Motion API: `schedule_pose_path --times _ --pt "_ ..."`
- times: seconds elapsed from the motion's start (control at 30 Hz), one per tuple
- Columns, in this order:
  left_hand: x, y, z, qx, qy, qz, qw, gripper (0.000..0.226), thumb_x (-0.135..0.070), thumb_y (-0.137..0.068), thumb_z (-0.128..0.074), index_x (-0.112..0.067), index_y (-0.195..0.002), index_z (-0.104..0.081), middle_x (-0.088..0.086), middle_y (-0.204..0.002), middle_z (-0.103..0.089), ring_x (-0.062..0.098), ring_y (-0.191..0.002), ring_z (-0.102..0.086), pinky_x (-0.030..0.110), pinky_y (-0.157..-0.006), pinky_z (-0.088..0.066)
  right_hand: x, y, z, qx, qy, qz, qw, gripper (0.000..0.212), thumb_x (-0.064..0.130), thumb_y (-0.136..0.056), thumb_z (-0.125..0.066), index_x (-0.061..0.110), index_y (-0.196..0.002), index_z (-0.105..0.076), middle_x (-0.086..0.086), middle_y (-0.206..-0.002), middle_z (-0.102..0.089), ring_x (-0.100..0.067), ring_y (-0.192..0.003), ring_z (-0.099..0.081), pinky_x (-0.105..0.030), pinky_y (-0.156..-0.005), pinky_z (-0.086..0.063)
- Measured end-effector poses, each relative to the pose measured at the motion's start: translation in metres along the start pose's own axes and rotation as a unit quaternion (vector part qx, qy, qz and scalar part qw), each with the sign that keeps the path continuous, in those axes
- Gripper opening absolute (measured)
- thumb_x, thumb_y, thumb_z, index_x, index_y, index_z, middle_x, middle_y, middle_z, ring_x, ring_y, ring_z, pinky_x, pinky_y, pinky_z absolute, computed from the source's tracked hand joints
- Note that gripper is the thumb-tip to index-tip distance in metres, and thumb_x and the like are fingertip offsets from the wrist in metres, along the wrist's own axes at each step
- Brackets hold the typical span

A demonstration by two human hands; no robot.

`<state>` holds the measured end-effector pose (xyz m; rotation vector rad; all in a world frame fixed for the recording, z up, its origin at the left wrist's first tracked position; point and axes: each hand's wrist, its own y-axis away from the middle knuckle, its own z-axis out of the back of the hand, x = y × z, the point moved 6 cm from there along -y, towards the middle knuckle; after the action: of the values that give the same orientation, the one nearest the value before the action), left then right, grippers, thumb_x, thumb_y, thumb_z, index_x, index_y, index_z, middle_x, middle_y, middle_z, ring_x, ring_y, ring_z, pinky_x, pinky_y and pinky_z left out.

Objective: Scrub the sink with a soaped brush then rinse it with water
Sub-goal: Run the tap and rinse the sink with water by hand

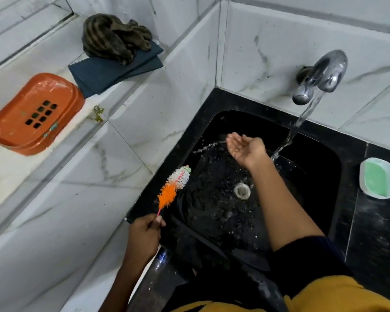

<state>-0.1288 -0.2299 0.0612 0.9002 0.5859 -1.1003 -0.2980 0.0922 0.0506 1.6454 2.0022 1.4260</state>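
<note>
Head view. A black speckled stone counter (376,233) fills a corner of white marble-veined wall tiles (268,52) and carries a sunken, round-cornered black sink (320,176); its metal drain (242,190) lies near the basin's middle. A curved chrome tap (324,73) on the back wall pours a clear stream into the basin's right part. The right hand (243,147) is cupped palm-up with relaxed fingers over the basin, just left of the stream, droplets spraying from it. The left hand (144,233) pinches the thin pink handle of a bottle-type brush (173,188), bristles orange below and white above, at the sink's left rim. A white dish with green soap (377,177) sits on the counter's right edge. On the tiled ledge (0,176) at left: a perforated orange soap tray (34,113), folded dark blue cloths (113,73), a crumpled striped rag (113,37). A yellow garment (324,296) is cut off at the bottom edge.
</note>
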Motion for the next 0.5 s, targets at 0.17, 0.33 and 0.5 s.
schedule_pose_path --times 0.17,0.33,0.5 --pt "-0.008 -0.003 0.007 -0.006 -0.004 0.008 1.0 0.034 -0.013 -0.1 -0.056 -0.012 -0.068 -0.068 0.003 -0.046 -0.051 0.012 -0.044 -0.048 0.028 -0.056 -0.039 0.02 -0.019 0.067 -0.079 -0.221 0.035 0.971 0.043 0.024 -0.1 -0.018 0.017 -0.065 -0.041 0.0 -0.051 -0.043 -0.013 -0.046 -0.036 -0.02 -0.048 -0.026" --pt "-0.026 -0.009 0.012 -0.018 -0.017 -0.007 1.0 0.034 -0.014 -0.1 -0.057 -0.011 -0.068 -0.069 0.011 -0.045 -0.054 0.02 -0.044 -0.054 0.034 -0.056 -0.049 0.042 -0.022 0.081 -0.11 -0.252 0.06 0.959 0.039 0.018 -0.1 -0.014 0.011 -0.074 -0.042 -0.003 -0.053 -0.043 -0.015 -0.047 -0.037 -0.022 -0.049 -0.028" --pt "-0.041 -0.014 0.007 -0.011 -0.034 -0.011 0.999 0.034 -0.014 -0.101 -0.055 -0.01 -0.07 -0.069 0.003 -0.044 -0.05 0.012 -0.041 -0.048 0.026 -0.049 -0.039 0.05 -0.022 0.019 0.039 -0.163 0.045 0.985 0.048 0.025 -0.105 -0.03 -0.011 -0.132 -0.046 -0.031 -0.132 -0.052 -0.037 -0.128 -0.047 -0.045 -0.113 -0.033"
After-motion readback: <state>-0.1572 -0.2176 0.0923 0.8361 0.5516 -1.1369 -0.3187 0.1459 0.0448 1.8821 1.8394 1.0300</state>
